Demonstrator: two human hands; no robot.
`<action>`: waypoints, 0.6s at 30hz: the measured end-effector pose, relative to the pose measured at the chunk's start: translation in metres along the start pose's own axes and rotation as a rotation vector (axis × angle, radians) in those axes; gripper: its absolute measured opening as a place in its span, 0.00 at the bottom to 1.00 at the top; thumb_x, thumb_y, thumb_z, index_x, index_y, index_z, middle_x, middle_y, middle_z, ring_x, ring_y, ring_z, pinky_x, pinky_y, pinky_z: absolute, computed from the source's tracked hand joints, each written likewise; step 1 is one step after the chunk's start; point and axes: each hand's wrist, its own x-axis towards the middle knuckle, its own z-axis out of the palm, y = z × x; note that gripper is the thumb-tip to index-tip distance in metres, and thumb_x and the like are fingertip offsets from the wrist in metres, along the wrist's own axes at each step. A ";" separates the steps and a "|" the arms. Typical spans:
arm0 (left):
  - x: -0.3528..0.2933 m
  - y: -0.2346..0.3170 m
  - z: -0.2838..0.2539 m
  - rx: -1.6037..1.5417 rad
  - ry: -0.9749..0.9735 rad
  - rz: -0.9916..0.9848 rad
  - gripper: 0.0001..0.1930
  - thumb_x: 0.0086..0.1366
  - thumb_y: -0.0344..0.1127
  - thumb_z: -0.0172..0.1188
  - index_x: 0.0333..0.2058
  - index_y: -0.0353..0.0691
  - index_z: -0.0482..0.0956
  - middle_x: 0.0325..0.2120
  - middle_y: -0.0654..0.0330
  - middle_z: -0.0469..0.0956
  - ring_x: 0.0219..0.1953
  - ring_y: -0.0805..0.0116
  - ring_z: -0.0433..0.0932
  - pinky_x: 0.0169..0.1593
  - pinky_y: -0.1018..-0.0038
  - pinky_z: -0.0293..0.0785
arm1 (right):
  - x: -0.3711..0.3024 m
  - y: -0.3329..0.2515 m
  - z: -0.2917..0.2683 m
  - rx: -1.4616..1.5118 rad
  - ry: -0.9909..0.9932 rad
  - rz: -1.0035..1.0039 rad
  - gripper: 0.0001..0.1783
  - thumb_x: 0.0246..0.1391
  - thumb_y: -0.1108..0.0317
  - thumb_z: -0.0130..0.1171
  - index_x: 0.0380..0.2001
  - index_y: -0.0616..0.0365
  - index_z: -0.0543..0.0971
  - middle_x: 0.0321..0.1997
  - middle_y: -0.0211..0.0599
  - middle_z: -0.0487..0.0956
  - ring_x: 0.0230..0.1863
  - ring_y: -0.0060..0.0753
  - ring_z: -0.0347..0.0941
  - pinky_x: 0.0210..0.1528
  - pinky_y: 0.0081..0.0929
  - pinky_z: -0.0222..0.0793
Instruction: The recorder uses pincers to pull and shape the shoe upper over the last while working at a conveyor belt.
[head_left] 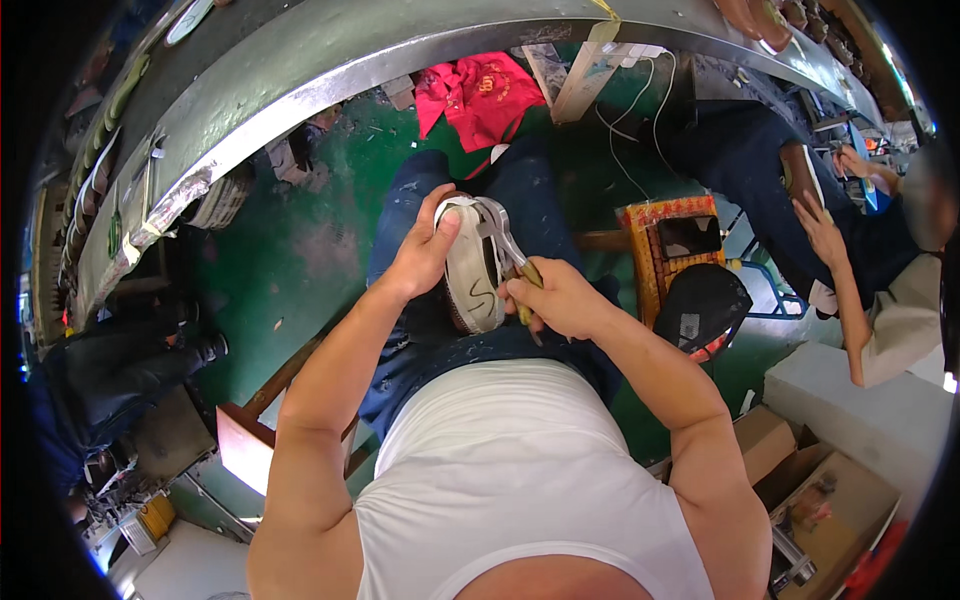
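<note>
On my lap lies a shoe (474, 291), pale and off-white with a dark curved mark near its near end. My left hand (428, 243) is closed round its far end, thumb on top. Against the shoe's right edge rests the curved metal head of a pair of pincers (497, 222). My right hand (555, 299) is wrapped round the pincers' yellowish handles, just right of the shoe. Whether the pincer jaws grip the shoe's edge, I cannot tell. The shoe's underside is hidden against my legs.
A metal-edged bench (330, 75) curves across the far side. Red cloth (478, 95) lies under it. To the right stands an orange-patterned seat (655, 255) with a black cap (703, 308). A co-worker (905, 300) sits far right with a brown shoe (798, 175). Cardboard boxes (845, 510) stand lower right.
</note>
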 end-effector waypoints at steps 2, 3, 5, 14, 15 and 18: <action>-0.001 -0.003 -0.002 -0.050 -0.016 0.019 0.31 0.75 0.50 0.45 0.67 0.39 0.50 0.57 0.55 0.69 0.60 0.64 0.65 0.64 0.70 0.59 | -0.003 -0.009 -0.008 0.403 -0.189 0.071 0.14 0.65 0.63 0.50 0.43 0.65 0.74 0.34 0.36 0.78 0.30 0.23 0.77 0.24 0.19 0.70; -0.002 -0.002 0.000 -0.060 -0.025 0.041 0.31 0.75 0.50 0.45 0.67 0.39 0.50 0.57 0.54 0.68 0.60 0.64 0.65 0.64 0.70 0.59 | -0.009 -0.008 -0.012 0.732 -0.264 0.082 0.15 0.66 0.64 0.49 0.48 0.66 0.73 0.39 0.36 0.79 0.35 0.24 0.77 0.25 0.16 0.69; 0.000 -0.001 0.001 -0.070 -0.031 0.066 0.31 0.75 0.51 0.44 0.67 0.40 0.50 0.58 0.54 0.68 0.60 0.63 0.65 0.65 0.70 0.58 | -0.012 -0.009 -0.015 0.667 -0.265 0.081 0.15 0.66 0.64 0.49 0.48 0.65 0.73 0.39 0.37 0.79 0.36 0.25 0.78 0.26 0.17 0.70; -0.007 0.007 0.007 0.063 -0.009 0.139 0.29 0.75 0.46 0.44 0.67 0.39 0.51 0.58 0.52 0.68 0.61 0.61 0.65 0.65 0.69 0.58 | -0.014 -0.043 -0.026 0.151 -0.219 0.120 0.15 0.65 0.67 0.51 0.49 0.64 0.74 0.40 0.37 0.80 0.42 0.26 0.78 0.40 0.24 0.74; -0.006 0.006 0.006 0.133 0.016 0.160 0.28 0.74 0.44 0.46 0.66 0.39 0.54 0.57 0.52 0.69 0.60 0.61 0.67 0.64 0.69 0.59 | -0.016 -0.048 -0.021 0.264 -0.138 0.153 0.11 0.64 0.65 0.52 0.36 0.63 0.77 0.28 0.35 0.78 0.32 0.25 0.77 0.36 0.26 0.74; -0.003 0.004 0.003 0.233 0.075 0.162 0.24 0.73 0.40 0.49 0.64 0.39 0.60 0.55 0.53 0.71 0.58 0.63 0.69 0.63 0.70 0.62 | 0.002 -0.039 -0.028 0.000 -0.183 0.126 0.12 0.64 0.63 0.53 0.33 0.61 0.76 0.24 0.33 0.77 0.27 0.25 0.76 0.31 0.25 0.74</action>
